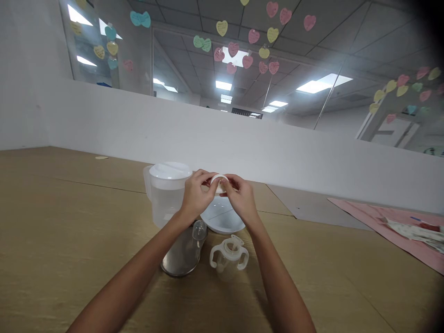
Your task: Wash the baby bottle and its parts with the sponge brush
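Between my left hand (196,196) and my right hand (242,198) is a small white bottle collar ring (219,176), held up over a white bowl (222,225). Fingers and thumbs of both hands are closed on it, and my thumbs press at its middle, hiding part of it. Below the hands, a clear baby bottle with two white handles (229,262) stands upright on the table. To its left lies a shiny metal tray (180,260), with a small clear cap (199,230) on it.
A translucent pitcher with a white lid (166,201) stands left of the bowl, partly behind my left hand. A pink cloth (367,215) with fabric and a pen on it lies far right. A low white wall (263,152) with glass above it bounds the wooden table.
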`<state>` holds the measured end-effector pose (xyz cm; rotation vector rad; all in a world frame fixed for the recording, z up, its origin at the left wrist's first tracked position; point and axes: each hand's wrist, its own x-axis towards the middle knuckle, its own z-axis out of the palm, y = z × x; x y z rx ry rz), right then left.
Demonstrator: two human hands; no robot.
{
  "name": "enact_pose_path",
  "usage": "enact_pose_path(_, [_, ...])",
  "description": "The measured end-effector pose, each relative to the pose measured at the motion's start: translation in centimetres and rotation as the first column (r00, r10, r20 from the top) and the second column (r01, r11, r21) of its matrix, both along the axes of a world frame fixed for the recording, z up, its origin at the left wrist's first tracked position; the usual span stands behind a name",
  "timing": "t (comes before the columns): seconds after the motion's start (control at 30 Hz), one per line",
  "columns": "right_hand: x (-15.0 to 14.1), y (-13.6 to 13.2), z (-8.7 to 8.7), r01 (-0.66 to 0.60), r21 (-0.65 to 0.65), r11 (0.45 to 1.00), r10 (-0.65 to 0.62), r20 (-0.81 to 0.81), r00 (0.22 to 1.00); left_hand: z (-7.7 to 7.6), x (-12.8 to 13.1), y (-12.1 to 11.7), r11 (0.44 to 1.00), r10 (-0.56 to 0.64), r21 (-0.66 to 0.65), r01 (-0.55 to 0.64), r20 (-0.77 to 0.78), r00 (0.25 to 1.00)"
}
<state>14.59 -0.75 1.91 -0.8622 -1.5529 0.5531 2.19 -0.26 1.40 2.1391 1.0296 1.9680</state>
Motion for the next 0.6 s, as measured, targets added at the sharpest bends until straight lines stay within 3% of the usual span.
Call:
enact_pose_path(0.1, [0.00,-0.25,0.00,0.043,0.047,0.998,-0.045,0.042,0.998,-0.02,0.26,-0.29,0.999,0.029,0.015,-0.029,-0.030,0.999])
enact_pose_path(0.3, [-0.46,-0.45,-0.24,0.228,0.159,0.961,-0.256,0.187,0.948,0.01,0.47,-0.55,0.997,0.063,0.038,-0.063,0.012,0.998])
enact_pose_path(0.47, [-0.39,-0.32,-0.32,0.253,0.213,0.944,-0.301,0.239,0.923,-0.17,0.61,-0.23,1.000,0.009,0.026,-0.010,0.038,0.999])
enact_pose_path(0.6, [-0.54,-0.67,-0.27,0.300,0.241,0.923,-0.362,0.278,0.890,-0.33,0.74,-0.11,0.998,0.058,0.015,-0.059,0.019,0.998])
